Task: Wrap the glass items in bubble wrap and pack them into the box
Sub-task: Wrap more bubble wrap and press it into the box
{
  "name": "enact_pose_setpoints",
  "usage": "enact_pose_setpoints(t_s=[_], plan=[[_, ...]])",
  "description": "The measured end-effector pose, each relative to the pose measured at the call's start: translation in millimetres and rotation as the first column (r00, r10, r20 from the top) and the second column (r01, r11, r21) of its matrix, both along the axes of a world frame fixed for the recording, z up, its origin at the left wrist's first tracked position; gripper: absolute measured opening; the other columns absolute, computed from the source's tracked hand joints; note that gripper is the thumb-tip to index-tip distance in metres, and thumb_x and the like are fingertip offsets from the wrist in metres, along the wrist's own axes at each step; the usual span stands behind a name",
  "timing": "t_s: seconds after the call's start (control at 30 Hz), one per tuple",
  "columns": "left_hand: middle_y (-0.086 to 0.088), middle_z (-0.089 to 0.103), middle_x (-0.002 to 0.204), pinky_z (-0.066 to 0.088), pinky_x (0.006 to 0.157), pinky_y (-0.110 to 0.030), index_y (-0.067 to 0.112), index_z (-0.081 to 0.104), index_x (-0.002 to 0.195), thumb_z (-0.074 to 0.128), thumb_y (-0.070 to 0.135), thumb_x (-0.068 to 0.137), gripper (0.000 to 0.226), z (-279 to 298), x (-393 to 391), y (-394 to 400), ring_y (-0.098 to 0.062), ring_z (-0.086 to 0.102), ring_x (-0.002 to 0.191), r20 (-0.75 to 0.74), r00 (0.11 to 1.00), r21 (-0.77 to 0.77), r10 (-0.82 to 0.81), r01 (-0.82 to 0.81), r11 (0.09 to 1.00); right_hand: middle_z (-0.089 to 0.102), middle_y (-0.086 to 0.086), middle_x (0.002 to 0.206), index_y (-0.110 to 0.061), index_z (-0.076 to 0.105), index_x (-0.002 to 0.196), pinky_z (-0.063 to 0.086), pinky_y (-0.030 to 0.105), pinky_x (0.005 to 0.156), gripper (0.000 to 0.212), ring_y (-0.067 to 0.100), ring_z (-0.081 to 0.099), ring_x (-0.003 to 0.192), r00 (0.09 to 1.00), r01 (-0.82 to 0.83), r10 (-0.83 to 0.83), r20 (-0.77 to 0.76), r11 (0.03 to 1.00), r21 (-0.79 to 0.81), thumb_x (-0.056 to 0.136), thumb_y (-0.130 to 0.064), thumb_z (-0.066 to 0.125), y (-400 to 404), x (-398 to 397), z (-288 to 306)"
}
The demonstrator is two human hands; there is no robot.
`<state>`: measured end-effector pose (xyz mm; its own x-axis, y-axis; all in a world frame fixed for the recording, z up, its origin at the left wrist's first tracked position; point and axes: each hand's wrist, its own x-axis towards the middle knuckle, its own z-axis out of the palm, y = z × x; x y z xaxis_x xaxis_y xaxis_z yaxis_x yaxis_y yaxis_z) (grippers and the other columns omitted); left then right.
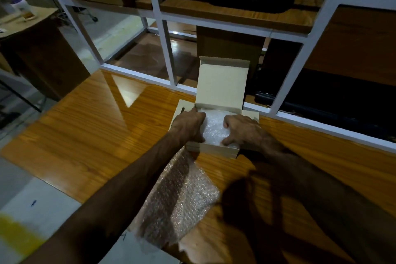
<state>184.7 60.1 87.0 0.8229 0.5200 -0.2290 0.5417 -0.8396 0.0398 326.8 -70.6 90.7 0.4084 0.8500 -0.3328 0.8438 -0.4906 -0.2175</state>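
A small cream cardboard box (214, 149) sits on the wooden table with its lid (222, 83) standing upright at the back. Inside lies a bundle of bubble wrap (214, 128); whatever it encloses is hidden. My left hand (189, 125) presses on the bundle's left side, fingers curled over the box's left wall. My right hand (241, 129) rests on the bundle's right side, thumb near the front wall. A loose sheet of bubble wrap (180, 199) lies flat on the table in front of the box.
The glossy wooden table (96, 135) stretches to the left. A white-framed glass partition (171, 66) runs along the table's far edge just behind the box. Brown cartons and another desk stand beyond it. Pale floor shows at the lower left.
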Motion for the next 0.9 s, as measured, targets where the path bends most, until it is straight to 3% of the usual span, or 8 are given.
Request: enact_pose_setpoints(t_s=[0.17, 0.4, 0.57, 0.67, 0.8, 0.9], plan=[[-0.009, 0.067, 0.129, 0.058, 0.093, -0.046, 0.019, 0.055, 0.136, 0.090, 0.053, 0.074, 0.078, -2.5, 4.6, 2.8, -0.028, 0.066, 0.112, -0.035, 0.999, 0.057, -0.020, 0.022, 0.998, 0.058, 0.003, 0.117, -0.024, 0.051, 0.112, 0.046, 0.038, 0.079, 0.052, 0.023, 0.053, 0.101, 0.999, -0.036, 0.036, -0.007, 0.999, -0.015, 0.079, -0.044, 0.087, 3.7, 0.2, 1.2], [-0.009, 0.063, 0.133, 0.057, 0.089, -0.045, 0.020, 0.051, 0.139, 0.081, 0.066, 0.079, 0.081, -8.6, -4.0, -1.6, -0.030, 0.065, 0.110, -0.029, 0.998, 0.178, -0.050, 0.054, 0.983, 0.056, 0.002, 0.115, -0.028, 0.048, 0.107, 0.046, 0.039, 0.081, 0.050, 0.022, 0.051, 0.099, 1.000, 0.005, -0.007, 0.026, 0.995, 0.102, 0.080, -0.047, 0.085, -5.1, -6.5, -9.5], [-0.013, 0.057, 0.141, 0.057, 0.089, -0.046, 0.018, 0.052, 0.138, 0.086, 0.059, 0.077, 0.081, -0.8, -10.7, -12.3, -0.032, 0.065, 0.115, 0.020, 1.000, 0.164, -0.014, 0.010, 0.986, 0.047, 0.003, 0.122, -0.023, 0.054, 0.110, 0.048, 0.037, 0.081, 0.045, 0.021, 0.052, 0.103, 0.993, -0.029, 0.006, 0.120, 0.981, 0.191, 0.083, -0.039, 0.086, -16.8, -12.5, -9.0], [-0.015, 0.049, 0.146, 0.061, 0.093, -0.044, 0.016, 0.060, 0.132, 0.089, 0.046, 0.078, 0.068, 4.3, -17.9, -16.2, -0.031, 0.062, 0.120, 0.025, 1.000, 0.157, -0.002, -0.002, 0.988, 0.042, -0.001, 0.123, -0.026, 0.059, 0.112, 0.043, 0.033, 0.084, 0.038, 0.018, 0.045, 0.112, 0.982, -0.144, 0.113, 0.152, 0.966, 0.214, 0.084, -0.031, 0.085, -26.9, -5.5, -2.9], [-0.013, 0.042, 0.152, 0.053, 0.106, -0.046, 0.018, 0.071, 0.124, 0.086, 0.029, 0.084, 0.044, 13.2, -31.7, -27.8, -0.032, 0.045, 0.137, 0.047, 0.996, 0.247, -0.078, 0.064, 0.967, 0.052, 0.001, 0.116, -0.024, 0.070, 0.115, 0.044, 0.038, 0.090, 0.025, 0.022, 0.052, 0.110, 0.896, -0.342, 0.240, 0.375, 0.910, 0.235, 0.091, -0.025, 0.079, -36.6, -4.8, -2.2], [-0.009, 0.058, 0.140, 0.043, 0.113, -0.048, 0.020, 0.069, 0.127, 0.079, 0.030, 0.090, 0.039, 2.3, -41.4, -42.3, -0.028, 0.049, 0.133, -0.022, 0.977, 0.262, -0.210, 0.209, 0.942, 0.063, 0.003, 0.111, -0.020, 0.074, 0.121, 0.047, 0.038, 0.087, 0.022, 0.023, 0.062, 0.104, 0.918, -0.344, 0.270, 0.291, 0.907, 0.244, 0.102, -0.023, 0.063, -46.4, -11.4, -6.3]])
